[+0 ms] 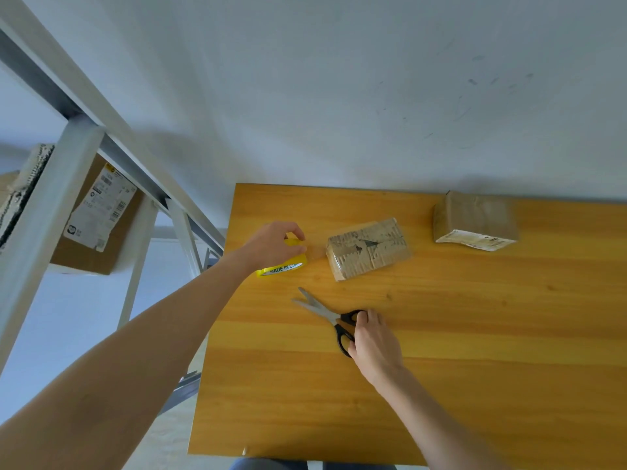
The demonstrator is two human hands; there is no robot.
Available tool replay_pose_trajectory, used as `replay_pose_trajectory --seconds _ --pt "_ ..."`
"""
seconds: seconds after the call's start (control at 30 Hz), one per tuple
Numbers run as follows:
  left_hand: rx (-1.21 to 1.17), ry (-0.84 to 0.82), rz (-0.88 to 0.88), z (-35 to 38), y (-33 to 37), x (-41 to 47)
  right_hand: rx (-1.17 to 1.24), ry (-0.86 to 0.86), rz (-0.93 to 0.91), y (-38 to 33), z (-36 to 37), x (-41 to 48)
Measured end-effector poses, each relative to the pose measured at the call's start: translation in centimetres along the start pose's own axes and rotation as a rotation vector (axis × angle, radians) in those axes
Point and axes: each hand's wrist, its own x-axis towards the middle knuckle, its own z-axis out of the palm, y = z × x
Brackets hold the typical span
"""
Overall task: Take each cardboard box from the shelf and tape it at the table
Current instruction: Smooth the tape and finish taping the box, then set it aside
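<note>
A small flat cardboard box [368, 248] wrapped in clear tape lies near the middle of the wooden table [475, 351]. To its left my left hand [274, 244] grips a yellow tape roll [288, 262] resting on the table. My right hand [371, 340] holds the black handles of a pair of scissors [325, 315] lying on the table, blades open and pointing left. A second, taller cardboard box [475, 218] with a white label sits at the back right against the wall. A larger labelled cardboard box [96, 222] remains on the metal shelf [51, 198] at the left.
The white wall runs directly behind the table. The shelf's grey metal frame stands close to the table's left edge, with a narrow gap of floor between. A patterned cloth-like item [20, 191] lies on the shelf at far left.
</note>
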Motion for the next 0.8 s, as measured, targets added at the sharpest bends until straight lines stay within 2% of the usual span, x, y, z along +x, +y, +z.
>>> replay_pose_trajectory --seconds 0.1,0.23,0.4,0.57,0.8 --pt "0.005 0.006 -0.008 0.3 0.0 0.2 0.117 -0.134 0.075 -0.3 -1.3 0.1" --pt "0.027 0.026 -0.023 0.4 -0.1 0.5 0.528 -0.255 0.178 0.0 -2.0 -0.4" --pt "0.038 0.041 -0.024 0.3 -0.1 0.6 0.909 -0.395 0.262 -0.1 -3.4 -1.2" --pt "0.049 0.031 -0.039 0.5 -0.1 0.6 1.084 -0.534 0.233 -0.8 -4.6 -0.1" --pt "0.067 0.031 -0.046 0.4 0.2 0.4 1.145 -0.552 0.184 -2.1 -6.5 3.8"
